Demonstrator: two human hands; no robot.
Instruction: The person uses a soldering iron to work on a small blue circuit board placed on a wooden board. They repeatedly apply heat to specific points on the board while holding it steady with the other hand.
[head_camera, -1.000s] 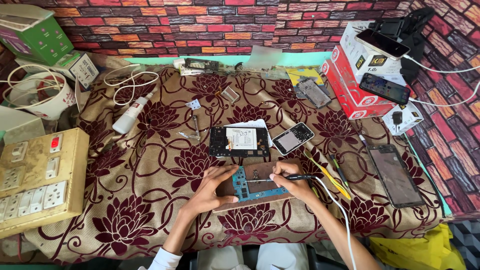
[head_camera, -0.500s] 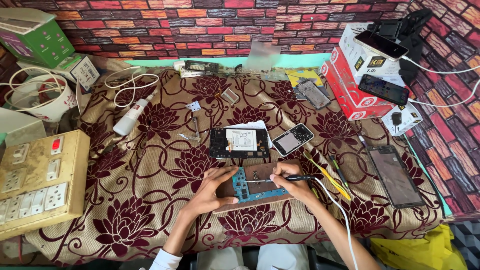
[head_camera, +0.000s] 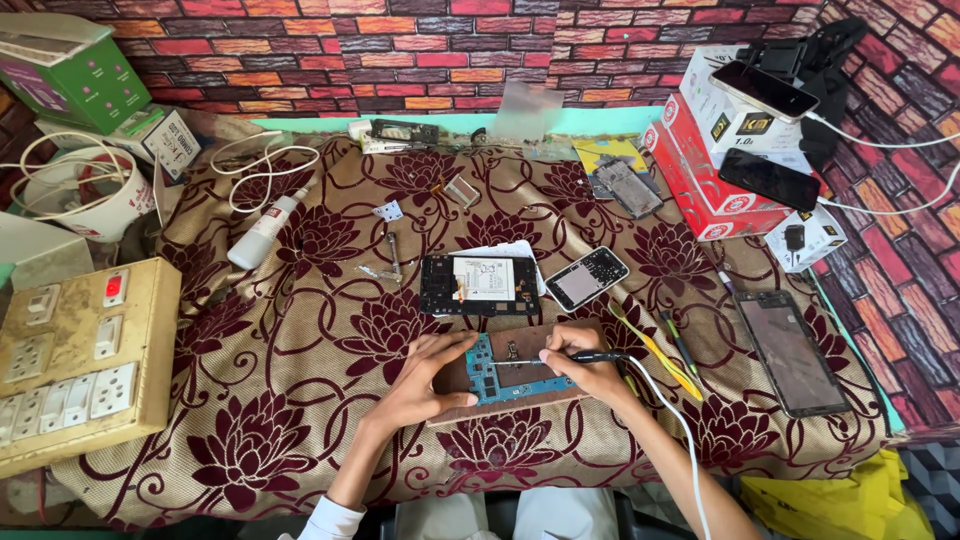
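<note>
A blue circuit board (head_camera: 500, 375) lies on a brown wooden block (head_camera: 560, 337) near the table's front edge. My left hand (head_camera: 425, 380) presses on the block's left end, fingers touching the board. My right hand (head_camera: 590, 372) grips a thin black soldering iron (head_camera: 575, 357) with a white cord; its tip points left onto the board. Just behind lies an opened black phone body (head_camera: 478, 285) with its battery showing.
A small phone part (head_camera: 586, 278) and a dark screen panel (head_camera: 792, 350) lie right. Red and white boxes (head_camera: 715, 160) hold two phones at back right. A yellowed switchboard (head_camera: 75, 360) sits left. A white bottle (head_camera: 268, 228), cables and tweezers (head_camera: 650, 345) are scattered on the floral cloth.
</note>
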